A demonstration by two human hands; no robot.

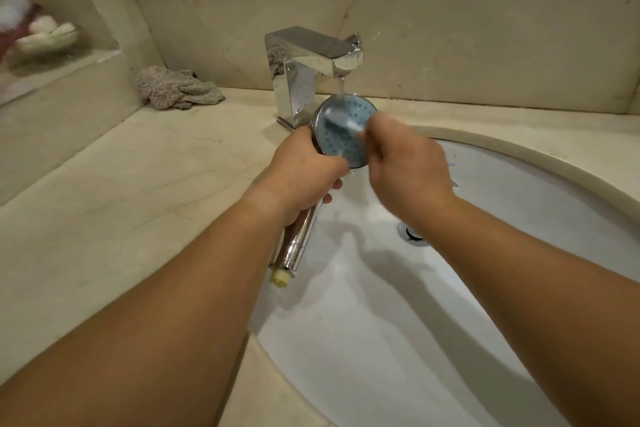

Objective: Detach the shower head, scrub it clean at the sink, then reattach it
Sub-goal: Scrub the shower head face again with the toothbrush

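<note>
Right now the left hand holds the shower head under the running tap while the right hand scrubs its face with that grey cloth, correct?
Not the cloth. In the head view the right hand scrubs the shower head with a small brush; the grey cloth lies on the counter. The left hand does hold it under the running tap.

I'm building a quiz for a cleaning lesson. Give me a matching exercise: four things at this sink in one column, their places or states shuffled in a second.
Things:
1. shower head
2. crumpled cloth
3. faucet
4. brush

Places or states:
A. lies on the counter, left of the faucet
B. water running from its spout
C. held by its chrome handle in the left hand
D. pressed against the blue face by the right hand

Pairs: 1-C, 2-A, 3-B, 4-D
</note>
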